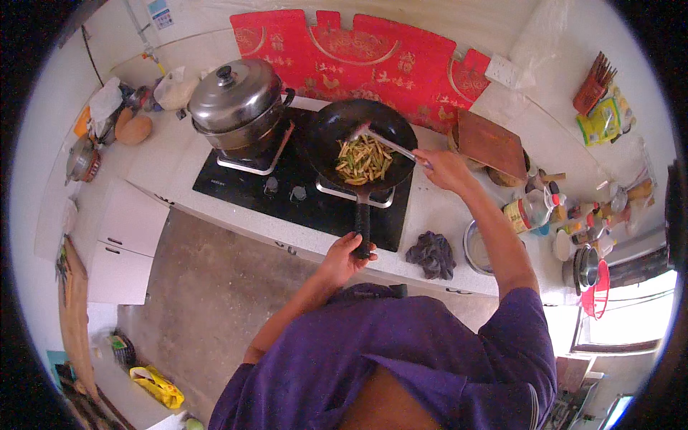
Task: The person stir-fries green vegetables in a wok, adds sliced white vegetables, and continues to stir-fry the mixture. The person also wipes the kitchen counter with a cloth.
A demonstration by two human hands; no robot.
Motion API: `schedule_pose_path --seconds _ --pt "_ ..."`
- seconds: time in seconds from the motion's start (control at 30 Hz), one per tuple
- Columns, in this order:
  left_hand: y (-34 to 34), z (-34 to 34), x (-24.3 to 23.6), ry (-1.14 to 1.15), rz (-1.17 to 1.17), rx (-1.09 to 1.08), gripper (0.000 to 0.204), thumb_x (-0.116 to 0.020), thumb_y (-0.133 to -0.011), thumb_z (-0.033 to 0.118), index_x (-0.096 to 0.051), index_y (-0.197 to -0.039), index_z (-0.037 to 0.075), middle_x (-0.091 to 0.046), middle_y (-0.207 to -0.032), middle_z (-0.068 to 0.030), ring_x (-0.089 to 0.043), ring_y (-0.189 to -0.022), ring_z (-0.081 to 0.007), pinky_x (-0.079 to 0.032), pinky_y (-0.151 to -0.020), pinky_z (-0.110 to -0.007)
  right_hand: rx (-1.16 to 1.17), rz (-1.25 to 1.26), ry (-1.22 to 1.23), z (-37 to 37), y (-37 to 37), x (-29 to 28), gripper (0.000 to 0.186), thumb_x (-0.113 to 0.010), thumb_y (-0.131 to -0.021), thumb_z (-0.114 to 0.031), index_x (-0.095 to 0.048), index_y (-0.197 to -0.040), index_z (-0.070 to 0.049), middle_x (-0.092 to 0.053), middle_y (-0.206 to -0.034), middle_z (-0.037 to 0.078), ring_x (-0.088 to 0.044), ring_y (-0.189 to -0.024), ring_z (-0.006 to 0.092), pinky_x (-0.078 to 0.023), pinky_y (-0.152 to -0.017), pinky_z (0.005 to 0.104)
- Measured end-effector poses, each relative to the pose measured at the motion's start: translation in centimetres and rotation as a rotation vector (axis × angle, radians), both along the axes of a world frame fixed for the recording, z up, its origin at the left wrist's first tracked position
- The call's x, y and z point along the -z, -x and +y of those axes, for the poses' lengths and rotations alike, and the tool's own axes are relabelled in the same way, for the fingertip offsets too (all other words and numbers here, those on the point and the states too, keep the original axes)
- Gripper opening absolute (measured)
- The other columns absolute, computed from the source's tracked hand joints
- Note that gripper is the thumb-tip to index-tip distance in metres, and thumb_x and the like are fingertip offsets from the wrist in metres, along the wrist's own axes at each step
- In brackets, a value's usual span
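A black wok (324,137) sits on the right burner of the black gas cooktop (247,188). Its long dark handle (363,215) points toward me, and the fingers of my left hand (345,258) are wrapped round its end. In the wok lies a heap of cut green and pale-brown strips of food (364,160). My right hand (446,172) grips the handle of a metal spatula (393,145), coming in over the wok's right rim. The spatula's head rests at the far side of the heap, partly blurred.
On the left burner stands a lidded steel steamer pot (236,100). A crumpled dark cloth (431,255) lies on the counter right of the cooktop, beside a round metal lid (476,247). Farther right are a brown board (491,143), an oil bottle (530,209) and several jars.
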State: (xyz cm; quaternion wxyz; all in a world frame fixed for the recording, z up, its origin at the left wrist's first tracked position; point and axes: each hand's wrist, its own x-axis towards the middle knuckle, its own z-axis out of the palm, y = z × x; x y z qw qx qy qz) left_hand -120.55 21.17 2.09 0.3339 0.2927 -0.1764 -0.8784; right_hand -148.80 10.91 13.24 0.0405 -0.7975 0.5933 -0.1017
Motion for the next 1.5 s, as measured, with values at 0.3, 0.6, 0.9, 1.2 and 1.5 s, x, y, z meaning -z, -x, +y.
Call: schedule_pose_path --seconds 0.3,0.6,0.9,1.2,1.5 --pt "0.1 0.2 -0.5 -0.031 -0.062 -0.040 0.020 -0.048 -0.090 0.025 -0.048 -0.102 0.009 -0.062 -0.091 -0.0123 -0.063 -0.078 -0.0255 -0.051 -0.052 -0.025 0.068 -0.034 -0.118 2.4 1.9 1.6 0.041 -0.052 -0.073 -0.011 -0.051 -0.115 -0.014 -0.061 -0.095 0.015 -0.058 -0.087 0.0346 -0.046 -0.075 0.0450" --pt "0.1 0.2 -0.2 -0.007 -0.073 -0.032 0.023 -0.049 -0.089 0.026 -0.049 -0.102 0.008 -0.062 -0.091 -0.0120 -0.063 -0.076 -0.0249 -0.051 -0.052 -0.027 0.079 0.002 -0.193 6.9 1.4 0.7 0.041 -0.053 -0.074 -0.012 -0.050 -0.115 -0.014 -0.060 -0.098 0.014 -0.057 -0.091 0.0336 -0.046 -0.078 0.0433" --pt "0.1 0.1 -0.5 -0.012 -0.050 -0.023 0.021 -0.049 -0.090 0.025 -0.050 -0.101 0.007 -0.062 -0.091 -0.0128 -0.063 -0.076 -0.0253 -0.052 -0.054 -0.027 0.097 0.017 -0.172 7.4 0.5 -1.2 0.038 -0.050 -0.076 -0.012 -0.050 -0.114 -0.014 -0.059 -0.095 0.016 -0.056 -0.089 0.0348 -0.046 -0.076 0.0449" --pt "-0.1 -0.1 0.5 -0.022 -0.014 -0.006 0.021 -0.048 -0.090 0.025 -0.049 -0.103 0.008 -0.062 -0.093 -0.0133 -0.063 -0.076 -0.0256 -0.053 -0.054 -0.026 0.095 -0.022 -0.094 4.5 0.5 0.0 0.040 -0.050 -0.076 -0.012 -0.049 -0.117 -0.015 -0.061 -0.092 0.017 -0.057 -0.086 0.0379 -0.046 -0.074 0.0473" --pt "-0.2 0.0 0.0 -0.011 -0.032 -0.009 0.021 -0.048 -0.090 0.025 -0.049 -0.103 0.008 -0.061 -0.093 -0.0128 -0.063 -0.077 -0.0245 -0.052 -0.055 -0.026 0.108 0.040 -0.169 5.9 -0.4 -0.4 0.038 -0.051 -0.076 -0.011 -0.048 -0.114 -0.013 -0.060 -0.093 0.017 -0.057 -0.087 0.0360 -0.045 -0.074 0.0467"
